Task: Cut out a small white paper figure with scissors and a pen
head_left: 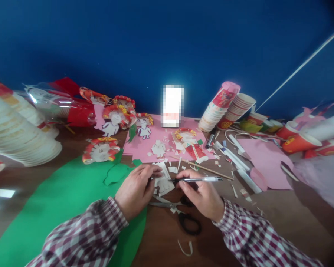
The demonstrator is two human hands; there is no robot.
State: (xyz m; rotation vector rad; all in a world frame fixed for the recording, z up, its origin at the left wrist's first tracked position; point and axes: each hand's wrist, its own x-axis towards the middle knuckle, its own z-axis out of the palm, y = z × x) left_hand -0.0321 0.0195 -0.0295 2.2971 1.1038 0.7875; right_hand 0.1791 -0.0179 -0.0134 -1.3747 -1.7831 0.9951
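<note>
My right hand (202,193) is closed around a pen (203,179), its tip pointing left at a white paper piece (164,183). Faint lines seem to show on that paper. My left hand (139,189) is curled at the paper's left edge, thumb and fingers drawn together on it; the exact contact is partly hidden. Just below the paper, scissors (171,205) with black handles lie on the table, blades apart. Beyond my hands, a small white paper figure (158,149) and a red cup piece (195,151) rest on pink paper (167,138).
Green paper (72,207) spreads under my left arm. Stacked paper cups stand at the left (25,133) and back right (217,107). Ring-shaped crafts (101,150) lie at the back left. A thin wooden stick (208,168), scraps and pink sheets (267,163) lie to the right.
</note>
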